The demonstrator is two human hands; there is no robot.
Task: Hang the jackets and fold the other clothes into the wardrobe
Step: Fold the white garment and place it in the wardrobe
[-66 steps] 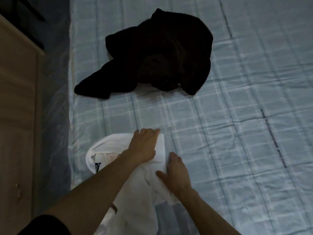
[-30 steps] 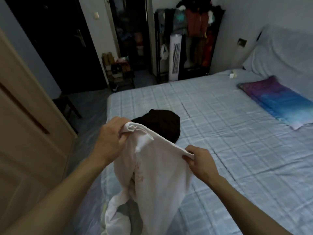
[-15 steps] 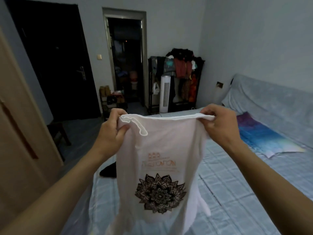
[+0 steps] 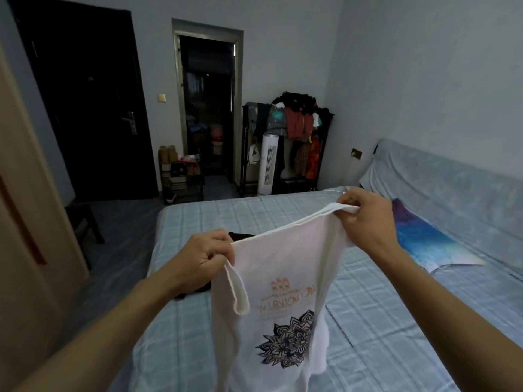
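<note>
Both arms reach forward over the bed (image 4: 382, 321). The left hand (image 4: 202, 254) and the higher right hand (image 4: 365, 219) pinch the white shirt's (image 4: 283, 301) top edge; it hangs lengthwise downward.

Dim, bluish light fills the room; the doorway (image 4: 208, 108) is nearly black, the white shirt (image 4: 283, 264) brightest. Wide-angle distortion bends the frame edges.
</note>
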